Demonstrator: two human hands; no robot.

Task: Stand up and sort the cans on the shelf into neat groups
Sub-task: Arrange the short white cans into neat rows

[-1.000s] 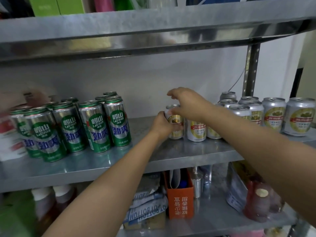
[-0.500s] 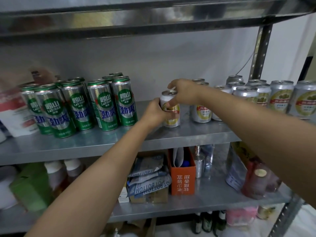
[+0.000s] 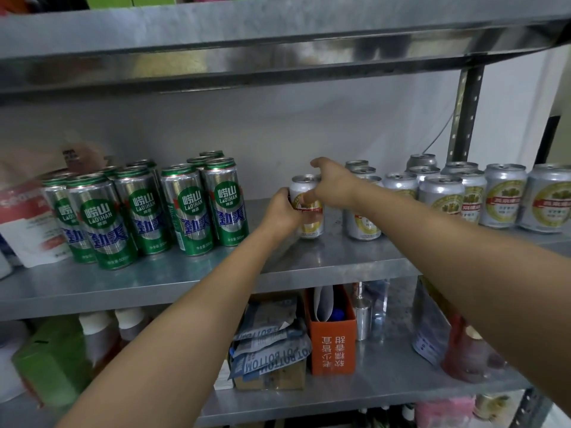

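Note:
A short silver can with a gold and red label (image 3: 310, 223) stands upright on the middle metal shelf (image 3: 191, 273). My left hand (image 3: 282, 210) grips its left side. My right hand (image 3: 332, 186) rests on its top and right side, fingers curled over the rim. Several tall green cans (image 3: 145, 211) stand grouped on the left of the shelf. Several more short silver cans (image 3: 463, 197) stand grouped on the right, and one of them (image 3: 363, 225) is just behind my right wrist.
A white and red pouch (image 3: 27, 220) leans at the shelf's far left. A slotted steel upright (image 3: 465, 109) rises at the back right. An orange box (image 3: 333, 344), packets and bottles sit on the shelf below. The upper shelf overhangs the cans.
The silver can has been drawn left, away from the other silver cans, with both hands on it. The camera view dipped and came back up.

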